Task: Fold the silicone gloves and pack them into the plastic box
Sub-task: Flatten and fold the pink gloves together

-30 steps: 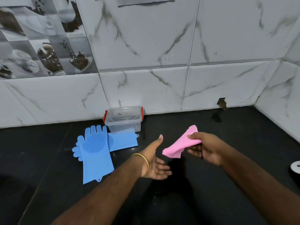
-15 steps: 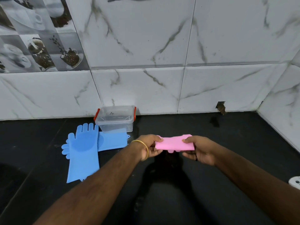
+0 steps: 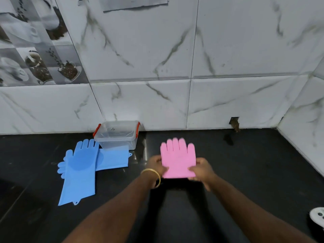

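**Pink glove held folded, box waiting up at ten o'clock**

The pink glove point(image 3: 178, 158) is being held above the dark table point(image 3: 254, 172), near the middle of the view, its finger end pointing toward twelve o'clock and its long axis running twelve to six. It is looking short for a glove, so I judge it is already doubled over at the near edge. The left hand point(image 3: 156, 163) is pinching its nine o'clock edge and the right hand point(image 3: 201, 170) is pinching its three o'clock edge; both sets of fingers are curling round the silicone, so both are gripping the same glove.

The plastic box point(image 3: 117, 135), clear with red clips, is sitting against the tiled wall point(image 3: 228, 102), at about ten o'clock from the pink glove and apart from it. Whether a lid is on it I cannot tell. The left hand is the nearer one to the box, so the carry will probably be going up and leftward.

Two blue gloves point(image 3: 82, 165) are lying flat and crossed on the table at nine o'clock from the hands, one overlapping the other and one touching the front of the box. They are looking unfolded, so most of the task is still remaining.
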Tool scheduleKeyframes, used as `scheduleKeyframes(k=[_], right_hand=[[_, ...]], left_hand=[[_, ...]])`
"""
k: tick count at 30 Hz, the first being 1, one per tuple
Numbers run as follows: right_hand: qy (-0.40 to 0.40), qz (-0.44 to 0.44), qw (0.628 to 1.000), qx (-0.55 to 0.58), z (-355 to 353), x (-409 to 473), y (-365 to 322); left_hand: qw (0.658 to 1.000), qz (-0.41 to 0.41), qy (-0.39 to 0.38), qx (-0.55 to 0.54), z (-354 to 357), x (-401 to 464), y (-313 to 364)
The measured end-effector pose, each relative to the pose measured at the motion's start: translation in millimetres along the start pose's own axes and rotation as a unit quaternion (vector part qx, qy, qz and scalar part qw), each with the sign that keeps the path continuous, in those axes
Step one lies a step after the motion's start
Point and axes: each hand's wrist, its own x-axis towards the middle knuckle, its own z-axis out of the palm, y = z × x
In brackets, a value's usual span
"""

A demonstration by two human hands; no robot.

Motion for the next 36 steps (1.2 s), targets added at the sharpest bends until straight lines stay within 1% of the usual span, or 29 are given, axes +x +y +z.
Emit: scheduleKeyframes(k=[1,2,4,5,9,14,17,20,23,25,26,28,32,34,36], right_hand=[[0.0,0.017,1.0,-0.016,3.8,0.0,16.1],[0.007,0.024,0.999,-0.022,6.9,-0.1,28.6],[0.023,0.008,0.999,-0.021,7.7,1.1,39.7],[0.028,0.001,0.999,-0.028,6.8,0.5,39.6],[0.024,-0.013,0.997,-0.071,2.9,-2.0,35.8],[0.055,-0.02,0.99,-0.128,2.8,-6.5,38.8],[0.084,-0.048,0.974,-0.202,2.2,-9.7,39.2],[0.12,-0.059,0.953,-0.27,5.6,-15.4,39.0],[0.198,-0.082,0.924,-0.317,23.7,-25.8,32.9],[0.248,-0.12,0.903,-0.33,43.1,-35.7,25.0],[0.258,-0.141,0.895,-0.336,56.3,-40.7,20.0],[0.247,-0.18,0.892,-0.332,86.7,-48.6,11.1],[0.16,-0.205,0.921,-0.291,154.0,-58.3,0.5],[0.107,-0.207,0.937,-0.26,189.3,-60.5,-1.8],[0.057,-0.188,0.957,-0.215,220.7,-62.8,-3.1]], left_hand=[[1.0,-0.013,0.01,0.018,6.6,-2.5,-14.1],[0.999,-0.023,0.022,0.011,10.7,-4.0,-25.5],[0.999,-0.026,0.046,-0.008,15.5,-3.6,-32.7],[0.998,-0.026,0.049,0.001,16.0,-2.3,-31.0],[0.996,-0.024,0.018,0.088,11.7,3.6,-24.3],[0.987,-0.015,-0.005,0.162,11.2,7.6,-30.3],[0.986,-0.016,-0.009,0.167,7.2,7.3,-32.3],[0.988,-0.007,-0.003,0.157,-1.6,7.3,-32.3],[0.987,0.012,0.001,0.16,-22.8,10.0,-30.2],[0.984,0.033,0.013,0.174,-42.3,12.4,-28.4],[0.983,0.041,0.022,0.18,-55.3,13.6,-28.6],[0.979,0.052,0.04,0.192,-85.8,15.4,-30.3],[0.958,0.078,0.07,0.268,-160.4,15.4,-44.5],[0.935,0.057,0.08,0.342,-201.7,11.7,-56.3],[0.903,0.01,0.072,0.423,-235.2,7.1,-69.1]])
